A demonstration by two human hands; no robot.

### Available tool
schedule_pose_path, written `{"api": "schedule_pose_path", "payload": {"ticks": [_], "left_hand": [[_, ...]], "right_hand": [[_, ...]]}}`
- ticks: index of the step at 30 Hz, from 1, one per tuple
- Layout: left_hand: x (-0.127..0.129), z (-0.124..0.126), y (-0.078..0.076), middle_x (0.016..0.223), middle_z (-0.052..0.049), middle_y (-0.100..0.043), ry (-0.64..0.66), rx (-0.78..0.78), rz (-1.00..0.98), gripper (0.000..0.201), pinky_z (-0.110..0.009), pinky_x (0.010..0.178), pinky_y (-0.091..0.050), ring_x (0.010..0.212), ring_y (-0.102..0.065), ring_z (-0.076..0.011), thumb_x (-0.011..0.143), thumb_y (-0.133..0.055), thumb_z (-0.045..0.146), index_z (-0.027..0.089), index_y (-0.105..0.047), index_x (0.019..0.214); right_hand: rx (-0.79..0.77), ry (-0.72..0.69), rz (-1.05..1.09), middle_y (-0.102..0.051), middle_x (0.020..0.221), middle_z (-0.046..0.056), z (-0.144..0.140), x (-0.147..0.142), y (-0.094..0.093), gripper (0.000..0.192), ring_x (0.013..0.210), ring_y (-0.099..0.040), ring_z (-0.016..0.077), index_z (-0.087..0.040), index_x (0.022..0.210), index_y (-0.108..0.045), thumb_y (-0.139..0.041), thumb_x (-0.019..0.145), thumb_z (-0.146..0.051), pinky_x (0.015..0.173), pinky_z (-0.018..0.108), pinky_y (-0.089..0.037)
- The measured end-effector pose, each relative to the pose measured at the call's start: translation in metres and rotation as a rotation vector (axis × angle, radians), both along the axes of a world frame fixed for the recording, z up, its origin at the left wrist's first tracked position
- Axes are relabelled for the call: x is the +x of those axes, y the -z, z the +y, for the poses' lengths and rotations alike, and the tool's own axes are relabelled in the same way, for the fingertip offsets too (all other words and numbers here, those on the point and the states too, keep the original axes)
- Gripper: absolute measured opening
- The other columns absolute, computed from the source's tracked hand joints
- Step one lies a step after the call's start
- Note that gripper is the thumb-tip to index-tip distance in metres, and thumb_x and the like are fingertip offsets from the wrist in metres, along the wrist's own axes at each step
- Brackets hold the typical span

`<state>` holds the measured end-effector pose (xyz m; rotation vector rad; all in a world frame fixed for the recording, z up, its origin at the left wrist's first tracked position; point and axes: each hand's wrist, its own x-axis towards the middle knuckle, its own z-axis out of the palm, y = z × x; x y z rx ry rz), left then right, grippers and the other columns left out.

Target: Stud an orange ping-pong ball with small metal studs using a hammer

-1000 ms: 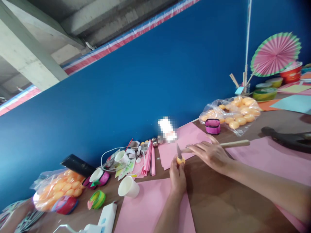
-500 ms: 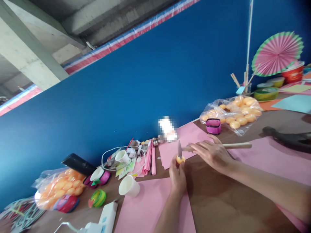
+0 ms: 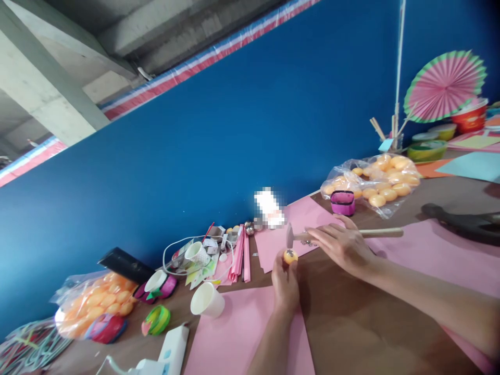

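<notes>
My left hand pinches an orange ball, like a table tennis ball, between thumb and fingers. A dark, shiny spot shows on top of the ball, too small to make out. My right hand is wrapped round the wooden handle of a hammer. The hammer's grey metal head is just above the ball, with a small gap between them. Small shiny bits lie beside the handle near my right fingertips, partly hidden. Pink paper lies under my left forearm.
A bag of orange balls lies at the back right, beside a purple ring-shaped item. To the left stand a white paper cup, a power strip and another ball bag. A black tool lies far right.
The hammer head has lifted slightly off the top of the ball, showing more of its surface. My left hand has stayed in nearly the same place.
</notes>
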<state>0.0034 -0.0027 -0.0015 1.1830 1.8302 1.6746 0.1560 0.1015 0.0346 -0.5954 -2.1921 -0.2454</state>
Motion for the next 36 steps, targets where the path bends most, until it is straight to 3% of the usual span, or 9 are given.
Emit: {"api": "schedule_pose_path", "payload": {"ticks": [7,22,36], "left_hand": [[0.0002,-0.0001,0.004,0.099,-0.008,-0.061,0.017,-0.009,-0.08,0.039,-0.029,0.078,-0.044,0.086,-0.058,-0.0168,0.074,-0.057,0.03,0.017,-0.05,0.109],[-0.0011,0.0013,0.0062,0.092,-0.007,-0.062,-0.01,-0.051,-0.001,0.033,-0.028,0.073,-0.045,0.079,-0.057,-0.0164,0.075,-0.056,0.027,0.016,-0.053,0.106],[-0.0019,0.0019,0.0036,0.095,-0.007,-0.063,-0.015,-0.001,-0.008,0.034,-0.029,0.077,-0.044,0.084,-0.057,-0.0173,0.075,-0.055,0.029,0.016,-0.055,0.106]], "right_hand": [[0.0,-0.018,-0.009,-0.067,0.09,0.003,-0.0014,0.002,-0.0025,0.028,0.078,-0.057,0.0144,-0.024,0.114,-0.055,-0.049,0.087,-0.021,0.087,0.034,-0.027],[0.01,-0.041,-0.084,-0.066,0.083,0.001,-0.0004,0.0003,-0.0012,0.031,0.076,-0.058,0.0132,-0.026,0.115,-0.055,-0.046,0.087,-0.016,0.088,0.034,-0.027],[-0.011,-0.033,-0.057,-0.067,0.087,0.002,-0.0016,0.0002,-0.001,0.026,0.077,-0.058,0.0141,-0.025,0.111,-0.056,-0.046,0.087,-0.02,0.087,0.034,-0.028]]}}
